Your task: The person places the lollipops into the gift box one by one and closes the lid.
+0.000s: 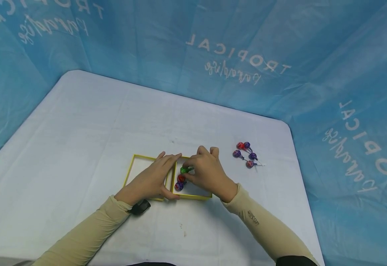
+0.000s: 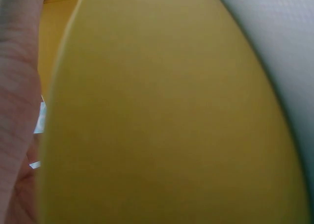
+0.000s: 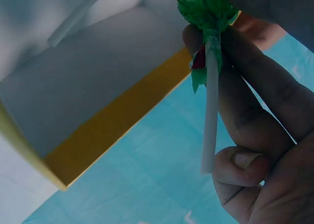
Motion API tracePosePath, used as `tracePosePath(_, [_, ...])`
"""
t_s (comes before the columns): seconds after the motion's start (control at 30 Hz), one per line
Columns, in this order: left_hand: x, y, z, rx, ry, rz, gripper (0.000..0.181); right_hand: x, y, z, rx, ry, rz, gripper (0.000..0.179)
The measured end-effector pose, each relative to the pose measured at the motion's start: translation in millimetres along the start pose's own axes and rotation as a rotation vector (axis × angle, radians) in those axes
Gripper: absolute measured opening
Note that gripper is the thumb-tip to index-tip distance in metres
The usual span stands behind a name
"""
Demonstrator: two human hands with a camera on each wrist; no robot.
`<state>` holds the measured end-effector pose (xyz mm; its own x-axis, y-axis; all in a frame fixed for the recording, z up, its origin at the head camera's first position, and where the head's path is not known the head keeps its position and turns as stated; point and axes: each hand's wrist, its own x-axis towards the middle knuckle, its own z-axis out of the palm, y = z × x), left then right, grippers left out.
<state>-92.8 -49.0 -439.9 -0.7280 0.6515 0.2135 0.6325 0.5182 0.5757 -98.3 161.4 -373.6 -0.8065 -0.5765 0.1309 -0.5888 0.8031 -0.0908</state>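
Observation:
In the head view, my right hand (image 1: 210, 171) pinches a green-wrapped lollipop (image 1: 184, 170) over a shallow yellow-edged box (image 1: 193, 197). Its white stick points back along the fingers in the right wrist view. Inside the box lie a red lollipop (image 1: 181, 178) and a purple one (image 1: 179, 186), partly covered by the right hand. My left hand (image 1: 153, 177) holds the box by its left side, thumb at the near corner and fingers toward the far one. A yellow wall close up fills most of the left wrist view.
A second yellow-edged box part (image 1: 130, 171) lies under the left hand, directly left of the box. Several red and purple lollipops (image 1: 236, 153) lie in a loose group at the right of the white table (image 1: 80, 147). Blue printed curtains (image 1: 166, 55) surround the table.

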Motion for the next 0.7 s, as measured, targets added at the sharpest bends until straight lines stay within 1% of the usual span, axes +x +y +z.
tracePosePath(0.2, [0.1,1.0,-0.8,0.002,0.011,0.006,0.121,7.5,-4,1,-0.045,-0.063,-0.048,0.016])
tracePosePath(0.43, [-5.6,0.6,-3.8,-0.004,0.015,-0.009,0.121,16.3,-12,3,-0.105,-0.122,-0.083,0.017])
tracePosePath(0.5, [-6.1,0.9,-4.6,-0.007,0.014,-0.008,0.121,17.2,-13,3,-0.116,-0.135,-0.077,0.015])
tracePosePath(0.6, [-5.1,1.5,-5.2,-0.007,0.009,0.006,0.121,17.3,-13,4,-0.121,-0.152,-0.045,0.013])
tracePosePath(0.7, [-4.1,1.4,-5.3,0.003,0.005,0.012,0.121,18.1,-13,4,-0.115,-0.152,-0.021,0.012])
